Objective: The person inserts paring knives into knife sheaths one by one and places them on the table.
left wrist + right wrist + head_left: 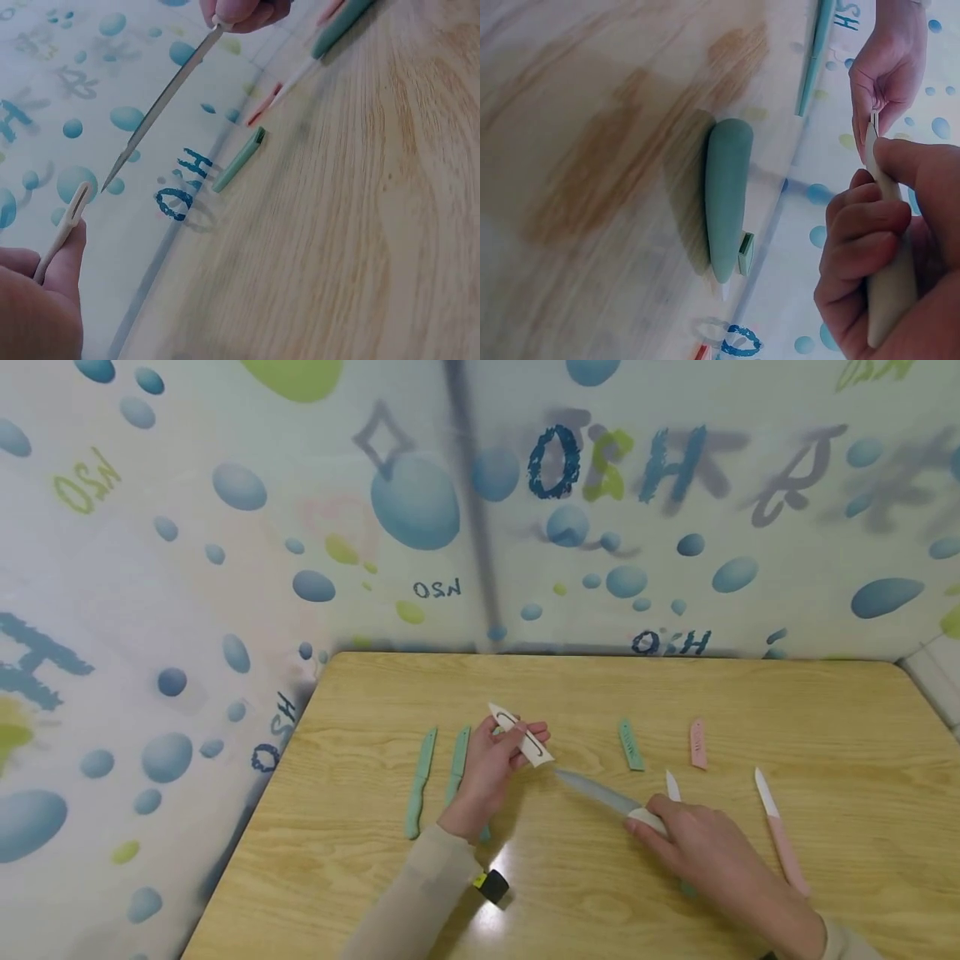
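Observation:
My left hand [486, 777] pinches a white knife sheath [522, 737] with a long slot along it, above the table. My right hand [708, 856] grips a knife by its cream handle [891, 300]. Its bare grey blade [596, 790] points left, and the tip is close to the sheath's lower end. In the left wrist view, a small gap shows between the blade [161, 105] and the sheath [67, 217]. Partly hidden under my right hand lies a green-handled knife [729, 199] with a white blade [672, 787].
Two green sheathed knives [422, 783] lie left of my left hand; another is mostly hidden behind it. A green sheath [631, 746] and a pink sheath [698, 743] lie farther back. An unsheathed pink-handled knife [782, 835] is at the right. A patterned wall [420, 610] borders the wooden table [360, 693].

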The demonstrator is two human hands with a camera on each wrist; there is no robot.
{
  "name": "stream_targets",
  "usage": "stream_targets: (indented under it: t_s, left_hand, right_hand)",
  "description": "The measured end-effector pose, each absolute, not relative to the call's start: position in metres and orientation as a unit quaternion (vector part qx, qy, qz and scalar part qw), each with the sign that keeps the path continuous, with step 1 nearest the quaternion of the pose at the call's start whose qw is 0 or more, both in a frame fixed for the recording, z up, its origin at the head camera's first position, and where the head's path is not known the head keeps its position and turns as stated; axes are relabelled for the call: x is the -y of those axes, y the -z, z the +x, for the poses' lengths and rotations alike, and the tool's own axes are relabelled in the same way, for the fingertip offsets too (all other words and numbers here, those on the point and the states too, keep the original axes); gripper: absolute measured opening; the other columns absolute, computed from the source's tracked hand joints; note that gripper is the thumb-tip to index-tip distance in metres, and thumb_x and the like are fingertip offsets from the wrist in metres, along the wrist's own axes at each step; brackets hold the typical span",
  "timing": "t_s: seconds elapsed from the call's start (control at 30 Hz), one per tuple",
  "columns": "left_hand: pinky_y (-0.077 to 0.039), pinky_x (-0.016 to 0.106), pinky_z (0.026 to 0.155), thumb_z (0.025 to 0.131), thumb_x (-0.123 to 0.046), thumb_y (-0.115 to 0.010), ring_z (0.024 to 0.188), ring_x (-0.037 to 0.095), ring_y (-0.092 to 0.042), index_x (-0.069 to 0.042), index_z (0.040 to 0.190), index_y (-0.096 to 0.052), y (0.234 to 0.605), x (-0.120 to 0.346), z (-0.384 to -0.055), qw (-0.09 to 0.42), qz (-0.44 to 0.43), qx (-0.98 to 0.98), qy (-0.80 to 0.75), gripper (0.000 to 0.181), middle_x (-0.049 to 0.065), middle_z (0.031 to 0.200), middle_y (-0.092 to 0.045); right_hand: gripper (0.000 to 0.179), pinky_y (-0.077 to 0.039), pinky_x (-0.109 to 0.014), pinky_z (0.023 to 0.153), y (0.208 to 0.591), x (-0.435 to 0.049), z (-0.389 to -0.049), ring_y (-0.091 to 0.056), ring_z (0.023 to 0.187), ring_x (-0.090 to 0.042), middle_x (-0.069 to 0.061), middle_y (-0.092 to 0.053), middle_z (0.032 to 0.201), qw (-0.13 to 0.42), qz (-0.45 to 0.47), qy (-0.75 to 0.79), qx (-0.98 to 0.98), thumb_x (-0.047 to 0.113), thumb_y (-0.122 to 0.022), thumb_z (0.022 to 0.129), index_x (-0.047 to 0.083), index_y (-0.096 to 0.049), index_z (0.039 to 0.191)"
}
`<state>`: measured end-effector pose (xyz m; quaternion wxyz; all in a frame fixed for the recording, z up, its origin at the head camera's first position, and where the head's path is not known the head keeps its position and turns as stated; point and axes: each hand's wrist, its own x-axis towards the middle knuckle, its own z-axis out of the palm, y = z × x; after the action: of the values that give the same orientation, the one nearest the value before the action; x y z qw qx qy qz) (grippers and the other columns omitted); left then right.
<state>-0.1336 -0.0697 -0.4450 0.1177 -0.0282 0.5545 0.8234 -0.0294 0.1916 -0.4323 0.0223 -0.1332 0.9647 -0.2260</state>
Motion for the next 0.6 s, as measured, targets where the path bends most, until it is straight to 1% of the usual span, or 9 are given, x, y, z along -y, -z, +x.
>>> stream_targets:
  t_s: [0.27, 0.37, 0.6]
  left_hand:
    - [-0.059, 0.034, 0.094, 0.111, -0.008, -0.048, 0.108, 0.025, -0.072, 0.009, 0.139, -0.036, 0.4469, 0.0660, -0.1331, 0.104, -0.048, -0.526, -0.843, 0.035, 0.029, 0.123, -0.067]
    - [-0.059, 0.034, 0.093, 0.110, -0.007, -0.048, 0.106, 0.024, -0.073, 0.008, 0.141, -0.036, 0.4455, 0.0648, -0.1318, 0.098, -0.056, -0.514, -0.851, 0.036, 0.025, 0.120, -0.069]
    - [-0.061, 0.032, 0.089, 0.109, -0.002, -0.048, 0.098, 0.022, -0.075, 0.010, 0.135, -0.037, 0.4434, 0.0601, -0.1293, 0.086, -0.070, -0.493, -0.863, 0.031, 0.019, 0.110, -0.073]
  right_hand:
    - [0.026, -0.029, -0.022, 0.043, 0.4331, -0.1920, -0.0291, -0.032, 0.048, -0.003, 0.011, -0.038, 0.059, 0.014, -0.129, 0.229, -0.965, 0.036, -0.069, 0.101, 0.017, -0.059, 0.088]
    - [0.025, -0.030, -0.022, 0.044, 0.4335, -0.1908, -0.0296, -0.031, 0.048, -0.003, 0.011, -0.038, 0.059, 0.010, -0.130, 0.239, -0.962, 0.037, -0.069, 0.101, 0.017, -0.059, 0.088]
    - [0.025, -0.030, -0.021, 0.044, 0.4348, -0.1881, -0.0306, -0.031, 0.050, -0.002, 0.011, -0.038, 0.060, 0.010, -0.133, 0.253, -0.958, 0.035, -0.069, 0.101, 0.016, -0.060, 0.088]
